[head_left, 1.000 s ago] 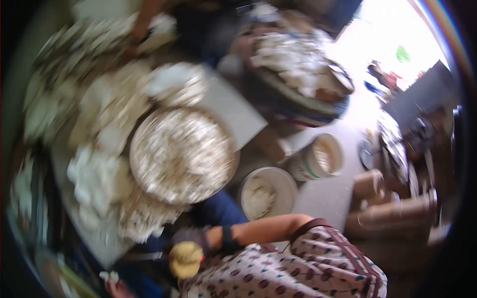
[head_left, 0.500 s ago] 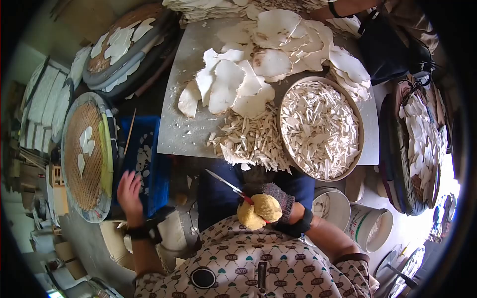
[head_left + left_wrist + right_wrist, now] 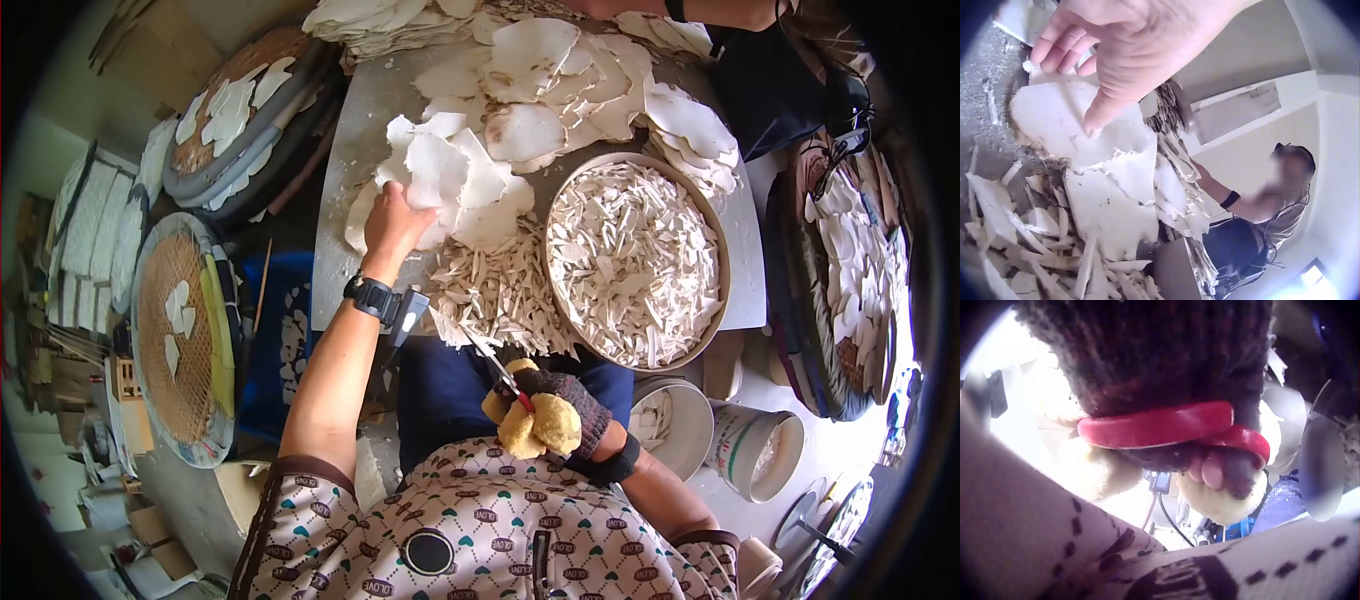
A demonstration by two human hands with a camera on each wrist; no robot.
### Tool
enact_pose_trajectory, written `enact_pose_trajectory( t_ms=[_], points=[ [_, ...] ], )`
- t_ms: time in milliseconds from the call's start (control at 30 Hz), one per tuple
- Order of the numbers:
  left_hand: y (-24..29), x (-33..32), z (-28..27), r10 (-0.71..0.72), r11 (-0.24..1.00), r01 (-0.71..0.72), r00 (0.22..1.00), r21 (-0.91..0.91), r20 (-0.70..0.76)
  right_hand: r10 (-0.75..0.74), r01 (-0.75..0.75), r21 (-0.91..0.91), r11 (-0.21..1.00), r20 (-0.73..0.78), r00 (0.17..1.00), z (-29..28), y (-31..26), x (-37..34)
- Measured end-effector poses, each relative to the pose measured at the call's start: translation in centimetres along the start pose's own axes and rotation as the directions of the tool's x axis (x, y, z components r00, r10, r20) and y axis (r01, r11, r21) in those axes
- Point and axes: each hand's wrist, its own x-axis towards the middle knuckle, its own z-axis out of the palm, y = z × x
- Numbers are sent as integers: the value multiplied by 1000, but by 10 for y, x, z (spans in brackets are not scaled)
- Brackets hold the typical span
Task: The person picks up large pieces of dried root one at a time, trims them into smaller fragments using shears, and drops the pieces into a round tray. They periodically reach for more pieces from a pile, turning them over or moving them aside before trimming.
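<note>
My left hand (image 3: 392, 228) reaches over the table (image 3: 345, 130) and grips a thin white sheet (image 3: 437, 170) with an irregular edge. In the left wrist view the thumb (image 3: 1099, 119) lies on the sheet's face, with the other fingers at its far edge. More pale sheets lie under and beside it. My right hand (image 3: 572, 402), in a dark knit glove with yellow padding (image 3: 555, 425), holds scissors (image 3: 487, 352) near my lap. Their red handles (image 3: 1160, 425) loop round the gloved fingers, and the blades point towards the table's near edge.
A heap of cut strips (image 3: 495, 290) lies at the table's near edge, beside a round tray (image 3: 724, 275) full of strips. Two white buckets (image 3: 735, 450) stand below right. A blue crate (image 3: 265, 400) and round woven trays (image 3: 150, 300) are at left. Another person's arm (image 3: 735, 12) shows across the table.
My left hand has moved from beside the blue crate up onto the table and taken hold of a white sheet. The right hand stays near the lap with the scissors.
</note>
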Motion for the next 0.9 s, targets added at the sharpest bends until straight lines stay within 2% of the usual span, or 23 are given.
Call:
enact_pose_trajectory(
  t_ms=[33, 67, 133, 167, 200, 267, 300, 367, 400, 433, 467, 533, 567, 600, 633, 667, 700, 733, 767, 900],
  points=[
    [-4, 4, 4, -16, 999, 16, 1000, -42, -3, 39, -39, -17, 999, -9, 999, -1, 0, -1],
    [-5, 5, 3, -26, 961, 51, 995, -271, 93, 42, -40, 107, 993, -15, 999, 1, 5, -2],
    [-10, 4, 1, 12, 733, 183, 960, -655, 281, 49, -38, 348, 937, -21, 999, 8, 24, -3],
    [-10, 3, -2, -17, 680, 238, 951, -694, 310, 108, -82, 472, 878, -27, 994, 13, 37, -4],
    [-4, -4, -10, 1, 638, 213, 961, -740, 278, 166, -115, 588, 801, -33, 986, 19, 51, -5],
    [16, -26, -33, 29, 543, 171, 975, -822, 221, 252, -58, 867, 495, -79, 964, 38, 101, -12],
    [20, -38, -41, 96, 493, 147, 970, -857, 222, 122, 2, 748, 664, -111, 986, 17, 65, -14],
    [43, -71, -62, 90, 418, 174, 969, -891, 231, 123, 24, 825, 565, -113, 986, 13, 68, -17],
    [48, -88, -67, 81, 379, 191, 968, -905, 238, 65, 90, 888, 450, -133, 989, 13, 66, -17],
    [44, -101, -68, 101, 339, 245, 951, -908, 293, 23, 128, 985, 118, -131, 991, 18, 68, -14],
    [47, -113, -68, 52, 312, 246, 960, -918, 275, 53, 96, 991, 92, -101, 993, 18, 75, -13],
    [56, -137, -65, -40, 259, 240, 970, -936, 238, -95, 104, 995, 11, -102, 990, 27, 99, -7],
    [53, -147, -61, -41, 248, 280, 959, -927, 279, -143, 165, 983, 75, -153, 978, 30, 96, -3],
    [55, -155, -58, -60, 263, 273, 962, -925, 267, -48, 161, 926, 342, -154, 987, 27, 84, -5],
    [57, -161, -51, -65, 249, 236, 972, -939, 227, -15, 159, 896, 415, -168, 986, 30, 86, -3],
    [61, -167, -46, -71, 233, 200, 980, -952, 188, -39, 203, 783, 588, -223, 974, 29, 79, -2],
    [67, -172, -45, -62, 194, 220, 975, -956, 212, -63, 231, 628, 743, -278, 959, 29, 71, -2],
    [68, -175, -41, -40, 230, 213, 977, -950, 209, -86, 238, 453, 859, -331, 940, 28, 64, -1],
    [66, -176, -35, -15, 266, 200, 979, -943, 204, -86, 258, 472, 843, -354, 931, 27, 61, 1],
    [73, -181, -23, 100, 392, 150, 974, -908, 204, -175, 259, 142, 955, -434, 884, 26, 67, -7]
  ],
)
